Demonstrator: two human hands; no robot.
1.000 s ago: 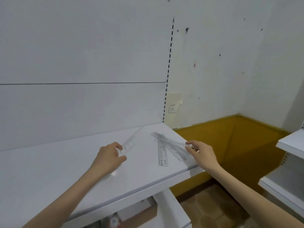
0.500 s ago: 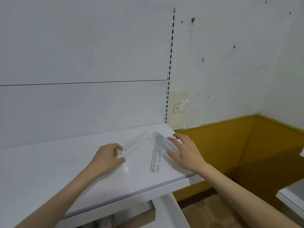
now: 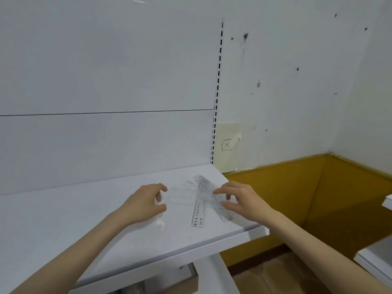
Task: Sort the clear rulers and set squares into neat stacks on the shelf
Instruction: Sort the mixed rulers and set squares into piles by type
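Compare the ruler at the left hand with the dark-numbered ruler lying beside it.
The held ruler is blurred, its markings unreadable, and runs sideways from the fingers of the left hand. The dark-numbered ruler is sharp and runs front to back. Both are clear plastic on the white shelf.

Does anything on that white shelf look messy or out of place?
Yes. The clear rulers at the right end of the shelf lie fanned out, crossing at different angles instead of stacked. The right hand touches them; a blurred ruler lies by the left hand. Dark spots mark the wall.
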